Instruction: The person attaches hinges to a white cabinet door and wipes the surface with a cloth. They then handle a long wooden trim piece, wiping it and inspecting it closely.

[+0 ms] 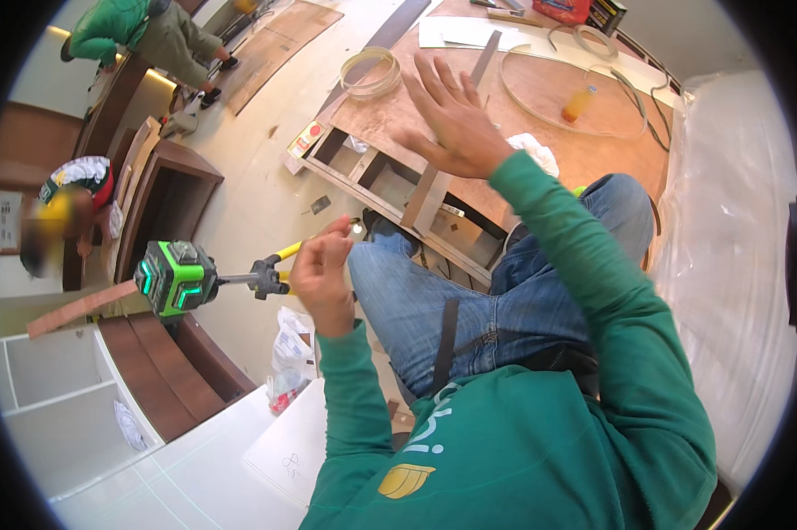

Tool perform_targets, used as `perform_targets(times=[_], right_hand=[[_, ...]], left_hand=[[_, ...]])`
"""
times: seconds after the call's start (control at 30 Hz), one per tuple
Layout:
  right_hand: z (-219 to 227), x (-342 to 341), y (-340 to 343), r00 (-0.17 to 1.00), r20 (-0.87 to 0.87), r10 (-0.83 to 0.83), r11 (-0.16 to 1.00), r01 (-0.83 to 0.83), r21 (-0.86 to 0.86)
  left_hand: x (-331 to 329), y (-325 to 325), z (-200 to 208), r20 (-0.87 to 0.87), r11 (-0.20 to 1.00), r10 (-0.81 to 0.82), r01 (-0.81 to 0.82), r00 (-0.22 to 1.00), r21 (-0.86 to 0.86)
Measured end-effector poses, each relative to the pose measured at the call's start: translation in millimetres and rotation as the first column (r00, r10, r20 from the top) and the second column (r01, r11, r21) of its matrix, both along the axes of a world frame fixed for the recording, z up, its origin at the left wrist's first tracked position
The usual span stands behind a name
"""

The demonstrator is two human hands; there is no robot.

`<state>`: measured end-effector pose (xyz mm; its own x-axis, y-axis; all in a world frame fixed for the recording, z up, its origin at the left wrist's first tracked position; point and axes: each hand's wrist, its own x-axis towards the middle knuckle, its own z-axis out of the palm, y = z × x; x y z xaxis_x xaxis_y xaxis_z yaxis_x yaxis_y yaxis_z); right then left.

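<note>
My right hand (456, 124) is open, fingers spread, above a wooden worktop (398, 124); I see nothing in it. A narrow brown strip (429, 190) runs beneath that hand across the worktop's edge. My left hand (322, 278) is raised by my knee, with its fingers curled and pressed together at the tips. Something small and bright shows at those fingertips, too small to name. Just beyond the left hand stands a tripod (266, 276) with yellow legs, carrying a green and black laser level (176, 278) with lit windows.
Coiled edging strip (370, 75), a bottle of orange liquid (578, 104) and a white cloth (533, 152) lie on the worktop. Open compartments (388, 181) line its side. Two people (142, 31) work at the left among brown cabinets (173, 190). Plastic sheeting (734, 265) hangs at right.
</note>
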<state>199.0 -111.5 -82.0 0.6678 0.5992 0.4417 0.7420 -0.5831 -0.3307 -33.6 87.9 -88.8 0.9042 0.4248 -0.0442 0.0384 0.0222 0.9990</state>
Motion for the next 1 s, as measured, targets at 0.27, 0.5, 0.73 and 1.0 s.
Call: perform_targets(times=[0.27,0.5,0.73,1.0], right_hand=[[-71.5,-22.9,-13.6,0.978,-0.085,0.191,0.96,-0.204,-0.192],[-84.6,1.2,-10.2,0.965,-0.216,0.152,0.929,-0.214,-0.302],[-92.5,50.1,-21.2,0.952,-0.288,0.103,0.954,-0.177,-0.244],[-94.1,46.8,-7.4,0.972,-0.236,0.003,0.903,-0.104,-0.417]], left_hand=[[41.2,-55.3,-97.8,-0.17,0.975,-0.017,0.054,0.985,0.217],[62.1,-62.5,-143.9,-0.108,0.987,-0.034,0.016,0.994,-0.162],[61.5,-65.9,-145.8,-0.045,0.998,0.003,-0.006,0.999,-0.063],[66.5,-59.2,-159.1,-0.051,0.999,0.024,-0.026,0.998,-0.046]])
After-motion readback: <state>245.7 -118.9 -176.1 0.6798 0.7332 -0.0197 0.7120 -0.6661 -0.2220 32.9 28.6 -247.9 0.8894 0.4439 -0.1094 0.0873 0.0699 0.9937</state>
